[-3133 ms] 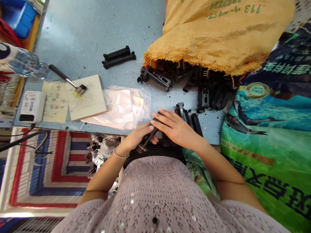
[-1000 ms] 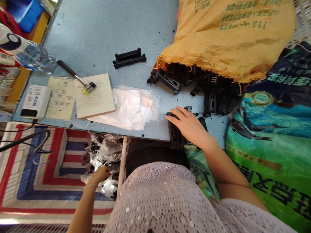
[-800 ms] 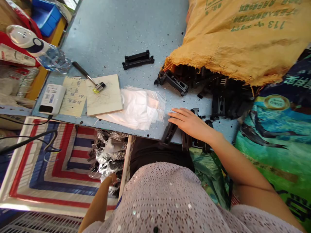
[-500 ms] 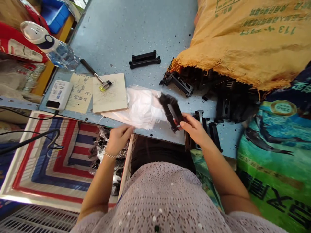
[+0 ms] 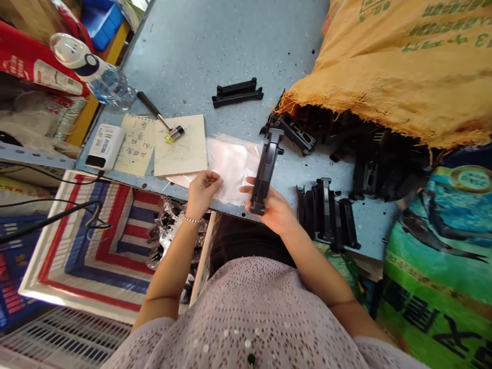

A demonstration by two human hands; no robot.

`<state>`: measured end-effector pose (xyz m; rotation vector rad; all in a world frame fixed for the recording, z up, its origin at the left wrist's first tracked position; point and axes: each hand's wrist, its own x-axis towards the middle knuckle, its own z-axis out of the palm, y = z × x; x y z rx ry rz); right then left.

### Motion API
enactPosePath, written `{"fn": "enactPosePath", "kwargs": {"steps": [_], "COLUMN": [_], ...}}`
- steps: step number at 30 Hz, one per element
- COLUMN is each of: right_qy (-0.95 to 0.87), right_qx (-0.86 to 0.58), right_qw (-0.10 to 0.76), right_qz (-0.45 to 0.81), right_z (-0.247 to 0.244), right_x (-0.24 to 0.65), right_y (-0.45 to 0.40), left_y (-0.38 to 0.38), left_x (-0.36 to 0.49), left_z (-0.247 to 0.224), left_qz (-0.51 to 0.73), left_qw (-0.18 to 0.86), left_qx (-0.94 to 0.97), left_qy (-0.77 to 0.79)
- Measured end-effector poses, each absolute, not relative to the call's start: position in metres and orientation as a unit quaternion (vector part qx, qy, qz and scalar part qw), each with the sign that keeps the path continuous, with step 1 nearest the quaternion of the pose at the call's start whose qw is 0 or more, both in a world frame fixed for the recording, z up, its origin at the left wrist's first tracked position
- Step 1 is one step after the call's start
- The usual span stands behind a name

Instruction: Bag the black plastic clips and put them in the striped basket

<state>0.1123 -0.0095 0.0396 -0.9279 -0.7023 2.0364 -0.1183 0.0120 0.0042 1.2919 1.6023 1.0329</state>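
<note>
My right hand (image 5: 277, 210) holds a long black plastic part (image 5: 266, 171) by its near end, tilted up over the table edge. Some of its fingers stick out to the left behind the part. Beneath and left of it lies a stack of thin clear plastic bags (image 5: 229, 164). At the bags' left edge, my left hand (image 5: 202, 193) is closed with thumb and fingers together; whether a bag is pinched there I cannot make out. Several similar black parts (image 5: 326, 210) stand side by side right of my right hand. Another pair of black parts (image 5: 237, 93) lies farther back.
A torn orange woven sack (image 5: 384, 77) spills black parts at the right, beside a green printed bag (image 5: 434, 246). Left are a wooden board (image 5: 184, 154) bearing a hammer-like tool (image 5: 156, 110), a handwritten note (image 5: 134, 146), a white device (image 5: 105, 146) and a bottle (image 5: 111, 87). A striped basket (image 5: 88, 246) stands below.
My right hand has brought the black part left and turned it more upright, near the bags. The left hand has moved up and right onto the bags' edge. The view shifted slightly.
</note>
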Motion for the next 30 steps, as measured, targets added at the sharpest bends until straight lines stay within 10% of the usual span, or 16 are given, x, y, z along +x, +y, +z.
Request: {"fn": "enactPosePath", "kwargs": {"steps": [10, 19, 30], "right_qy": [-0.456, -0.756, -0.374], "right_qx": [-0.417, -0.518, -0.459], "right_qw": [0.2, 0.138, 0.281], "right_qz": [0.76, 0.376, 0.755], "right_z": [0.04, 0.046, 0.016], "right_x": [0.109, 0.111, 0.097], "right_y": [-0.025, -0.041, -0.022], "left_y": [0.013, 0.007, -0.04], "left_x": [-0.127, -0.14, -0.099], "left_z": [0.019, 0.02, 0.04], "left_qz": [0.256, 0.265, 0.249], "left_qw": [0.276, 0.226, 0.217], "left_qx": [0.687, 0.702, 0.86], "left_qy": [0.621, 0.621, 0.389]}}
